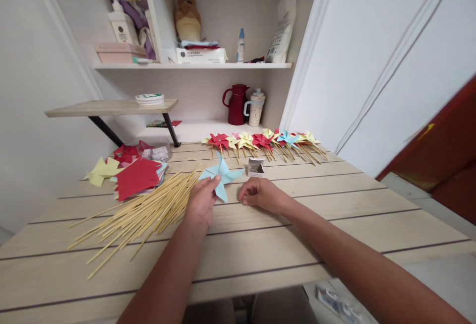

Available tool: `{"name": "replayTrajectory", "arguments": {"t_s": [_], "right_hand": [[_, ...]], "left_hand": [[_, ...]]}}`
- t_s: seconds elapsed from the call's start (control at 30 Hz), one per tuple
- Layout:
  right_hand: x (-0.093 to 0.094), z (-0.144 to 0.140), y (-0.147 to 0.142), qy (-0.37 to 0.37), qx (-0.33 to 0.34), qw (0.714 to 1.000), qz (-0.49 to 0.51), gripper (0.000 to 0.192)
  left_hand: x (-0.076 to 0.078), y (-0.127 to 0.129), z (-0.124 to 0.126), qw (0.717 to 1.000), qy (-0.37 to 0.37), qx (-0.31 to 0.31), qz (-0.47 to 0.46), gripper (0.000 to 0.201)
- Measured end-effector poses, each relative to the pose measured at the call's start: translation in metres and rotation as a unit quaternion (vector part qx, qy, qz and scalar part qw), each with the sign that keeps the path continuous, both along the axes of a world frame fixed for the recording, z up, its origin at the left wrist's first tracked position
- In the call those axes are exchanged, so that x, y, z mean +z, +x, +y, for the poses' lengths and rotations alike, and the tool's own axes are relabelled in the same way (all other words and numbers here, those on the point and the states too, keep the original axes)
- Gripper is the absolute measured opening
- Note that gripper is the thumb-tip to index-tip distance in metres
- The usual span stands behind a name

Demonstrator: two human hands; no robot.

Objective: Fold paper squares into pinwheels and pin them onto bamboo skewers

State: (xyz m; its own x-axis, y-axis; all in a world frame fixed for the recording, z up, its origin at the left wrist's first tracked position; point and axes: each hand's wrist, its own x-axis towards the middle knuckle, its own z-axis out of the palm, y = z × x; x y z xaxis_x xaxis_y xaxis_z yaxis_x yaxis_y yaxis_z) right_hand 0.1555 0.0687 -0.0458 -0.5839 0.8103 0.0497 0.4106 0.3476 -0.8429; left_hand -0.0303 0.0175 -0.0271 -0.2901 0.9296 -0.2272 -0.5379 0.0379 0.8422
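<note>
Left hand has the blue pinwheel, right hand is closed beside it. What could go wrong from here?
1. The left hand pinches the blue pinwheel at one edge only; the folded paper could spring open or crease.
2. The loose pile of sticks lies right against the left wrist; a sweep of the arm could likely roll them toward the table edge.
3. The right hand is curled shut, so what it pinches is hidden; something small could drop unnoticed near the little box.
</note>
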Motion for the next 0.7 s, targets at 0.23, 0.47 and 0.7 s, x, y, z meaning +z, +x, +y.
{"name": "replayTrajectory", "arguments": {"t_s": [0.23,0.47,0.7], "right_hand": [[0.005,-0.006,-0.006,0.079,-0.009,0.996,-0.033,0.010],[0.009,-0.009,-0.007,0.056,0.010,0.998,-0.012,0.011],[0.011,-0.011,-0.007,0.040,0.006,0.999,-0.003,0.009]], "left_hand": [[0.000,0.000,0.000,1.000,-0.001,-0.002,-0.002,0.006],[0.002,0.000,-0.001,1.000,0.000,-0.002,-0.004,0.004],[0.000,0.000,0.000,1.000,-0.002,-0.001,-0.004,0.005]]}}
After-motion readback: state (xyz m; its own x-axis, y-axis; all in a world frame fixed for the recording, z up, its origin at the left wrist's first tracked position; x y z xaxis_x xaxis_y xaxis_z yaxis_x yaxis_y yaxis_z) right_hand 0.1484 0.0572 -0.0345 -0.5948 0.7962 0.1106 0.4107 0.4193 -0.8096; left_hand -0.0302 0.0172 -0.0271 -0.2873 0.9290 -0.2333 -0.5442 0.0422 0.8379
